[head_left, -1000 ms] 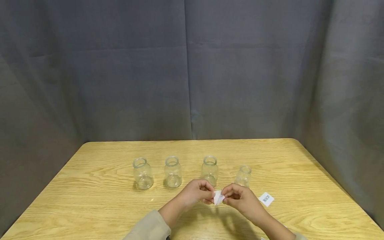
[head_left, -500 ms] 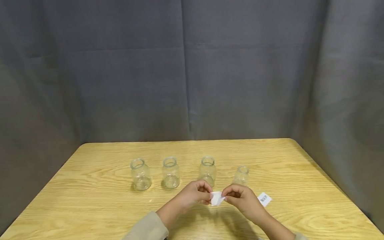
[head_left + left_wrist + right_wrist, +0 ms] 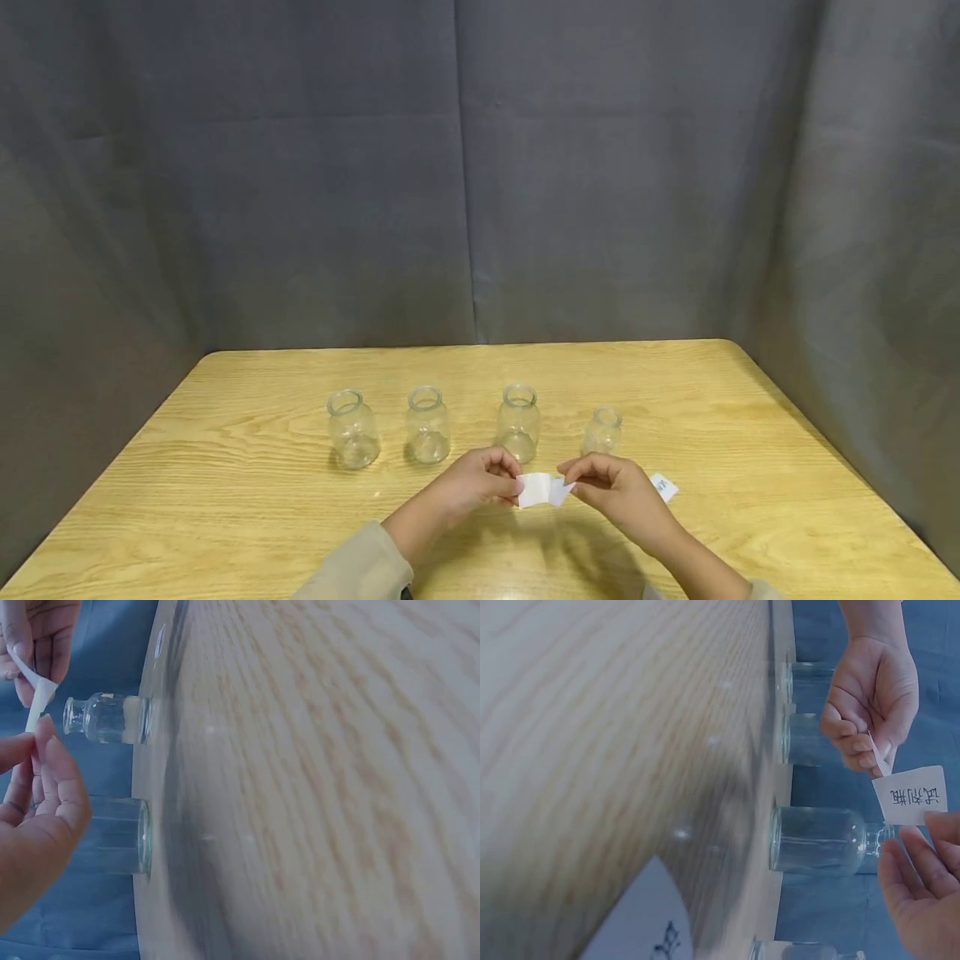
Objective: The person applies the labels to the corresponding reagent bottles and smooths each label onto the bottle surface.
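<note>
My left hand [image 3: 471,485] pinches one end of a white backing paper [image 3: 533,490]. My right hand [image 3: 621,497] pinches the edge of a white paper label [image 3: 559,492] between thumb and fingertips. In the right wrist view the label [image 3: 913,795] shows black handwritten characters. Label and backing still meet at a bend between the two hands, also visible as a folded strip [image 3: 43,694] in the left wrist view. Both hands are raised over the table, in front of a clear glass jar [image 3: 517,432] and a smaller glass bottle [image 3: 602,430].
Two more glass jars stand to the left, one at the end [image 3: 354,433] and one jar [image 3: 428,432] beside it. Another handwritten label [image 3: 663,487] lies on the wooden table [image 3: 225,500], partly behind my right hand. Dark grey curtains [image 3: 337,208] surround the table's back and sides.
My hands have drawn slightly apart. The paper between them has opened from a small folded piece into a longer strip, the label peeling away from its backing.
</note>
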Tool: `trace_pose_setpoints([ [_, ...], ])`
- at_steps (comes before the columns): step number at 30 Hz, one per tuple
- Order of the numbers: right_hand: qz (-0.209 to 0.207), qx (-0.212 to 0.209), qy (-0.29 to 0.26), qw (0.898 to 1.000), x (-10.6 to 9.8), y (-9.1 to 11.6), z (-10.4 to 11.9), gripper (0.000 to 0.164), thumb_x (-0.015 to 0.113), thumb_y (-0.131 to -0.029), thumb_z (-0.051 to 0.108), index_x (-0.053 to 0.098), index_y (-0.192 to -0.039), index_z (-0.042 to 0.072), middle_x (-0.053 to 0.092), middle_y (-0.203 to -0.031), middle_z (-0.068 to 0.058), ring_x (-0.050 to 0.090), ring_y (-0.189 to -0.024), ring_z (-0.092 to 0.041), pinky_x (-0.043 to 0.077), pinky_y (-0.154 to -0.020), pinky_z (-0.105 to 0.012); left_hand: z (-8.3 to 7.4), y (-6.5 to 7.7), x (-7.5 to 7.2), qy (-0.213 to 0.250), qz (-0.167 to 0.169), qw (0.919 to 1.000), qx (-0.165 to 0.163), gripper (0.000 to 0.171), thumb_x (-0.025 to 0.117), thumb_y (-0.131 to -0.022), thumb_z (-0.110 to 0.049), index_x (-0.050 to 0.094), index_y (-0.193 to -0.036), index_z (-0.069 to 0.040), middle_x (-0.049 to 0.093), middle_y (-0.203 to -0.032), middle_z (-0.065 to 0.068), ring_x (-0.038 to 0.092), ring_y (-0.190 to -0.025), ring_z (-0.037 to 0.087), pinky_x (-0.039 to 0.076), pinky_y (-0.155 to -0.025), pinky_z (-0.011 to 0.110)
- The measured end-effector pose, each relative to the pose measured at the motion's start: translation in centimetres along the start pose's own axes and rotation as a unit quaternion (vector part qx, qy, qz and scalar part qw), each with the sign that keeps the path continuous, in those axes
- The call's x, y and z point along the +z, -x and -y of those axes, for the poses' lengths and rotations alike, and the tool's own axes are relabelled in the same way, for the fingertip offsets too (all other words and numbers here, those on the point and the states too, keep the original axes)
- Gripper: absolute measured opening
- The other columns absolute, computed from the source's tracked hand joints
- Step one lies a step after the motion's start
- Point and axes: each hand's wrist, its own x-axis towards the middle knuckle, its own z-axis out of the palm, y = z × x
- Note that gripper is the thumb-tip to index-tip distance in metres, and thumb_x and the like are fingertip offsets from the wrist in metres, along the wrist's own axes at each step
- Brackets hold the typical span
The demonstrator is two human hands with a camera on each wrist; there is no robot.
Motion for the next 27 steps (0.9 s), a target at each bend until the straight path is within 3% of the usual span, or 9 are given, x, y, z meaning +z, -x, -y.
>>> trace_pose_setpoints([
  [8, -0.013, 0.005, -0.017, 1.000, -1.4, 0.2, 0.0, 0.018, 0.056, -0.083, 0.013, 0.053, -0.090, -0.003, 0.055, -0.100, -0.017, 0.052, -0.096, -0.029, 0.044, -0.080, -0.030, -0.1, 0.3, -0.1, 0.000, 0.018, 0.9997, -0.015, 0.010, 0.057, -0.078, 0.001, 0.051, -0.085, 0.004, 0.052, -0.072, 0.006, 0.054, -0.066, 0.015, 0.048, -0.071, 0.036],
  [14, -0.024, 0.021, 0.002, 0.999, -1.8, 0.3, -0.1, 0.014, 0.055, -0.083, 0.008, 0.052, -0.091, -0.003, 0.052, -0.086, -0.010, 0.052, -0.082, -0.023, 0.045, -0.075, -0.030, 0.1, 0.5, 0.0, -0.023, 0.044, 0.9982, -0.034, 0.009, 0.057, -0.076, 0.002, 0.052, -0.083, 0.005, 0.052, -0.070, 0.005, 0.054, -0.065, 0.015, 0.047, -0.068, 0.031],
  [27, -0.042, 0.039, 0.004, 0.998, -1.6, -0.1, -0.3, 0.012, 0.051, -0.083, -0.003, 0.052, -0.094, -0.004, 0.051, -0.085, -0.011, 0.051, -0.076, -0.021, 0.047, -0.069, -0.031, 0.5, 0.3, 0.3, -0.020, 0.060, 0.9972, -0.039, 0.010, 0.058, -0.075, 0.002, 0.053, -0.082, 0.005, 0.051, -0.071, 0.005, 0.057, -0.069, 0.018, 0.048, -0.070, 0.034],
])
